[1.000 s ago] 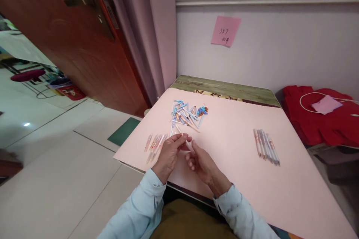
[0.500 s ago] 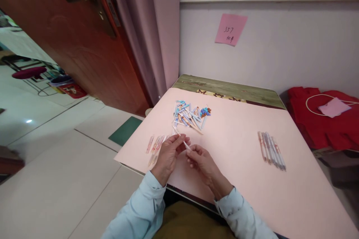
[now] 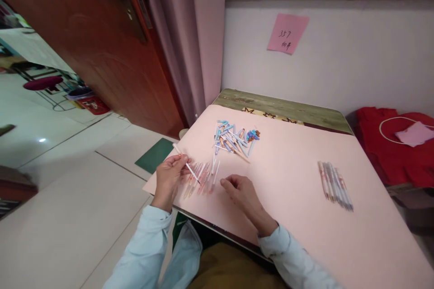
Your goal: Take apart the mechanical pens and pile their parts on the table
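My left hand point(image 3: 169, 178) is closed in a pinch on a pen refill point(image 3: 193, 173), a thin white stick with a dark tip slanting down to the right. Beneath that tip lies a row of clear, pinkish pen barrels point(image 3: 205, 180) near the table's left front edge. To the right of this row, my right hand point(image 3: 240, 192) hovers with thumb and forefinger together; whether anything small is between them is hidden. Farther back is a loose heap of blue, lilac and tan pen parts point(image 3: 230, 142), with small blue and brown pieces point(image 3: 253, 135) beside it.
Several pens point(image 3: 335, 186) lie side by side toward the right of the pink table point(image 3: 285, 216). A red cloth point(image 3: 383, 153) with a pink note and white cord lies beyond the right edge. A wall stands behind the table, and a brown door point(image 3: 111, 45) at left.
My hands have moved apart. The left has carried the refill leftward over the pen barrels, while the right has let go of it and stays near its earlier place. The view has shifted slightly.
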Available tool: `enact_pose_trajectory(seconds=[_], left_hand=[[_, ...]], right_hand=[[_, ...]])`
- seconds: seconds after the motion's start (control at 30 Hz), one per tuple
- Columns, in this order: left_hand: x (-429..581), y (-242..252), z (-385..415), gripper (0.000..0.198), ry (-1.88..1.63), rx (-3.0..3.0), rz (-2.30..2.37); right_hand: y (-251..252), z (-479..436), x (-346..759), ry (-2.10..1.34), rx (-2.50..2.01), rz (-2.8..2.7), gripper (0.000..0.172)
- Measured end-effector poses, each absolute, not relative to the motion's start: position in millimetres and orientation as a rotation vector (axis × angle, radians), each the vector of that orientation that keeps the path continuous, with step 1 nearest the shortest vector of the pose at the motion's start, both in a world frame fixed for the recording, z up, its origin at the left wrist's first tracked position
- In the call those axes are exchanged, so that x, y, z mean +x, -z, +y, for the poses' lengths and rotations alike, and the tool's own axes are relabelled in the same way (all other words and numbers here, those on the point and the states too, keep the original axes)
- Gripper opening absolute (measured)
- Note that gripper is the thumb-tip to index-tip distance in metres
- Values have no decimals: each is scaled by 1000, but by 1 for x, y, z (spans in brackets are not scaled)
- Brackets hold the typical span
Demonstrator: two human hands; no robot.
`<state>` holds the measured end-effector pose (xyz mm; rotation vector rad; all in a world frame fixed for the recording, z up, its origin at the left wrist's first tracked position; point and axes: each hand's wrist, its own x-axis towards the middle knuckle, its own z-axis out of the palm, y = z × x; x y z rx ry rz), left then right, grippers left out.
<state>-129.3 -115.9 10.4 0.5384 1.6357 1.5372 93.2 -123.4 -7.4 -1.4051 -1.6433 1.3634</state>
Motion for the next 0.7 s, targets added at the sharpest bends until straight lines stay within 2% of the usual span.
enact_pose_trajectory(seconds=[0.27,0.47,0.7], left_hand=[[-119,4,-104,28,-1245,948,1763],[-114,8,-98,28,-1139,1092,1866],[-112,6,-92,28,-1191,1015,1877]], right_hand=[[4,-105,49,-1130,-1466,-1781,22],[8,-112,67,-1253,-1434,-1701,21],[6,-120,90,-1348,-1407,-1608,21]])
